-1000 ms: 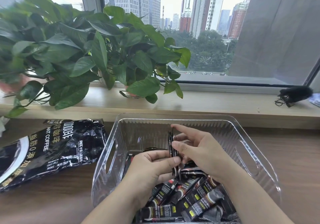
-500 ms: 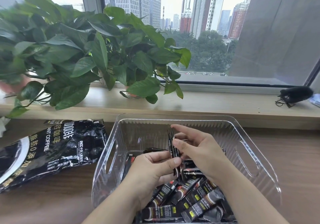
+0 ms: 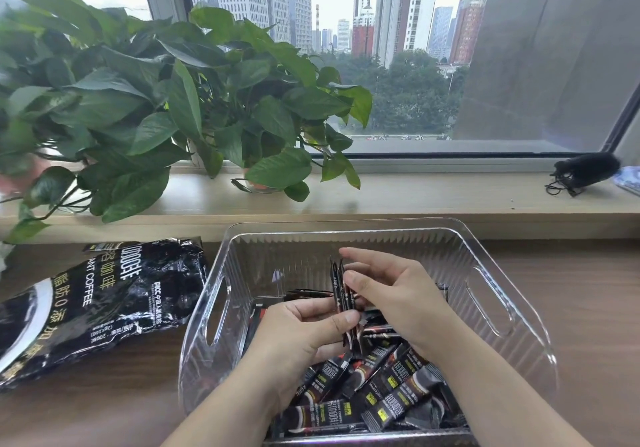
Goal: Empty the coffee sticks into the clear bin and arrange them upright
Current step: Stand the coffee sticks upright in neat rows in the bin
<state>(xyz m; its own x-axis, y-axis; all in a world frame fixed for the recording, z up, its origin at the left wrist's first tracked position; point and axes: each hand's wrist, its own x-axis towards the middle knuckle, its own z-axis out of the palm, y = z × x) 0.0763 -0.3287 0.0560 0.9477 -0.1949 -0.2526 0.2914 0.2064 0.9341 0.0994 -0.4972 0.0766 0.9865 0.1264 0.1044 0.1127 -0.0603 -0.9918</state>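
Hardly anything new from a second ago: the upright bundle of coffee sticks (image 3: pixel 341 284) stands in the same spot mid-bin, clamped between both hands. The left hand (image 3: pixel 298 336) still pinches its lower half, thumb laid across the front, fingers curled behind. The right hand (image 3: pixel 391 297) grips the upper half from three o'clock, forefinger stretched past the tops. Loose sticks (image 3: pixel 381 387) lie heaped flat at the six o'clock end of the clear bin (image 3: pixel 277 256). The black coffee bag (image 3: pixel 97 301) lies at the bin's nine o'clock.
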